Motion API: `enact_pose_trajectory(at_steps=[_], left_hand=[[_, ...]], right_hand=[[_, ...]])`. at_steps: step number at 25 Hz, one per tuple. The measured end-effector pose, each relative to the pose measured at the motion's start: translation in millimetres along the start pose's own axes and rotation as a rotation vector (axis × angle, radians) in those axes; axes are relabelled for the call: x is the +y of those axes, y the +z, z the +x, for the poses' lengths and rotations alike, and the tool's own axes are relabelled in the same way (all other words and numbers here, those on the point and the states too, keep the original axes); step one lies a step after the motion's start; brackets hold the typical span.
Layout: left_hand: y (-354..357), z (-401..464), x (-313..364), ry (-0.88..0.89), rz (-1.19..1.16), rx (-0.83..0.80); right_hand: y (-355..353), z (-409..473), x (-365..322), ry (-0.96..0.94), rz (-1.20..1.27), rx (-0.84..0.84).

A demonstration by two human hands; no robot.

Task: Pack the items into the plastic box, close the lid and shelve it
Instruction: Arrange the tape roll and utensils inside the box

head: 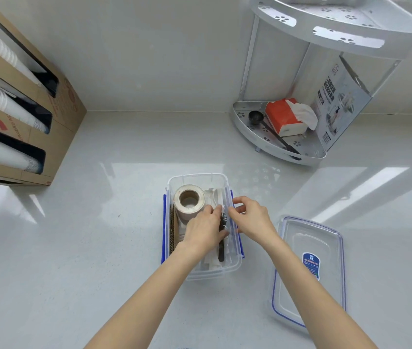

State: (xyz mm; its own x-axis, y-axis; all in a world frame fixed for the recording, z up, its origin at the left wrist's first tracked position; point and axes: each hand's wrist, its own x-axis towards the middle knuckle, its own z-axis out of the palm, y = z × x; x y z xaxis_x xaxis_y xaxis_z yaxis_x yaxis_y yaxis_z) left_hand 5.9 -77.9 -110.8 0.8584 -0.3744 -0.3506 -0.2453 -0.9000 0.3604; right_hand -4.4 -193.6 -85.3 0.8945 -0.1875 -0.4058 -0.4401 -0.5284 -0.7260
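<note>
Glossy white counter [99,248]: open box [197,178] near its front edge, lid [308,270] just right. Left hand [203,229] inside, fingers hidden; right hand [251,217] pinching the wrapped brush [223,222]. Rack [275,144] in the back-right corner.

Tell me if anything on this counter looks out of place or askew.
Nothing looks spilled or damaged. The lid lies off the plastic box, on the counter to its right. Both hands, left hand and right hand, are at a black brush inside the box beside the tape roll.
</note>
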Motion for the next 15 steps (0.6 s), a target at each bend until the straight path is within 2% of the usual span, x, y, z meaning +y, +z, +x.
enact_pose_trajectory(at_steps=[5, 15], left_hand=[[-0.9, 1.6, -0.1, -0.018, -0.009, 0.003], [-3.5, -1.3, 10.1, -0.175, -0.117, 0.004]], right_hand=[[0.0, 0.1, 0.5, -0.007, -0.017, 0.0], [2.5, -1.4, 4.7, -0.023, 0.018, 0.003]])
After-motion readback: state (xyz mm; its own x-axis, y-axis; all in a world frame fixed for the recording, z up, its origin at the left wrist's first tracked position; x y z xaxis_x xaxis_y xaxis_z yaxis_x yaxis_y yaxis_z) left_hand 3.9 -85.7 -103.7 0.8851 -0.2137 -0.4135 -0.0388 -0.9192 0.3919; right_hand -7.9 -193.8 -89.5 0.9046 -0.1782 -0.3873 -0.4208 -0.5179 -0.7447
